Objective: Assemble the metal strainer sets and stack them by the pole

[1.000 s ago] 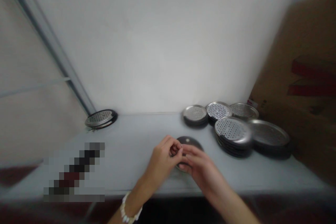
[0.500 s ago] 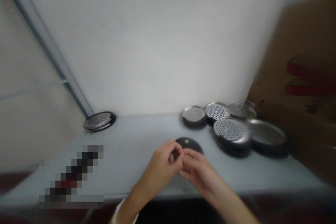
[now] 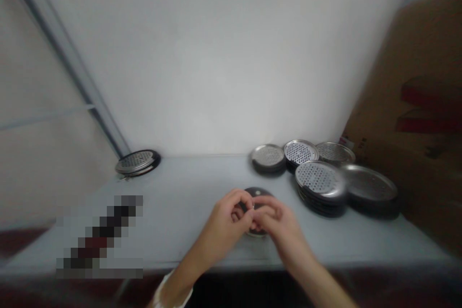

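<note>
You've got a white wall [image 3: 216, 57] straight ahead, a grey metal post [image 3: 68, 62] in the left corner, and a beige panel [image 3: 50, 178] left of that. Pale table [image 3: 187, 178] runs along the wall. Cardboard box [image 3: 415, 120] with red print stands right. Pixelated patch [image 3: 99, 236] covers the table's left front. Light's flat, dim.

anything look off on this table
The round disc under the left hand and right hand lies dark face up, while the stacked perforated metal discs show metal. Another perforated disc sits apart, in the far left corner.
</note>
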`<action>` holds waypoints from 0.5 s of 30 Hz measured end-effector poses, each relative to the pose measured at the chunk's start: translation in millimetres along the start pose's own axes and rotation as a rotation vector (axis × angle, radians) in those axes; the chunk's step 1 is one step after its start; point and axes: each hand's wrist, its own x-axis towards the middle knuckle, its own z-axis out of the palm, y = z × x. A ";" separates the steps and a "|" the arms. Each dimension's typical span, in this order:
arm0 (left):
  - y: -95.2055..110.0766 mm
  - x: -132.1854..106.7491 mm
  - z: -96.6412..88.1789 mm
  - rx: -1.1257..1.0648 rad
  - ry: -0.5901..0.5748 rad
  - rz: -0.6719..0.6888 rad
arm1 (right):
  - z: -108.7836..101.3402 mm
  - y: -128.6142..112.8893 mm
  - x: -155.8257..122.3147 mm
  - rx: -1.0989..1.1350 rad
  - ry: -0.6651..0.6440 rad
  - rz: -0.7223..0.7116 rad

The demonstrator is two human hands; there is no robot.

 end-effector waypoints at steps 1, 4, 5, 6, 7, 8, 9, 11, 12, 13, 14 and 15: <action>-1.0 0.8 -0.4 -0.022 0.007 -0.012 | -1.1 -1.5 0.4 -0.034 0.003 -0.020; -1.4 4.1 -2.8 -0.116 0.039 -0.071 | -5.1 -4.1 1.8 -0.099 0.005 -0.058; -0.9 5.2 -3.6 -0.150 0.052 -0.081 | -6.2 -4.4 2.3 -0.112 0.003 -0.064; -0.4 6.0 -4.3 -0.175 0.067 -0.087 | -7.2 -4.4 2.7 -0.124 -0.002 -0.067; 0.1 6.6 -4.8 -0.191 0.080 -0.089 | -8.0 -4.3 3.1 -0.136 -0.011 -0.068; 0.4 7.0 -4.9 -0.199 0.088 -0.091 | -8.6 -4.2 3.5 -0.145 -0.022 -0.069; 0.4 7.2 -4.8 -0.204 0.091 -0.095 | -9.2 -4.1 3.9 -0.153 -0.033 -0.071; -0.5 7.1 -3.7 -0.212 0.086 -0.101 | -10.2 -4.2 4.9 -0.165 -0.053 -0.075; -1.2 7.0 -2.9 -0.216 0.080 -0.105 | -10.6 -4.4 5.4 -0.172 -0.062 -0.075; -1.9 6.9 -2.2 -0.218 0.074 -0.110 | -11.0 -4.6 5.7 -0.180 -0.068 -0.074; -2.5 6.8 -1.6 -0.219 0.070 -0.113 | -11.4 -4.9 6.0 -0.190 -0.071 -0.071; -3.1 6.6 -1.1 -0.219 0.066 -0.115 | -11.6 -5.2 6.0 -0.202 -0.071 -0.068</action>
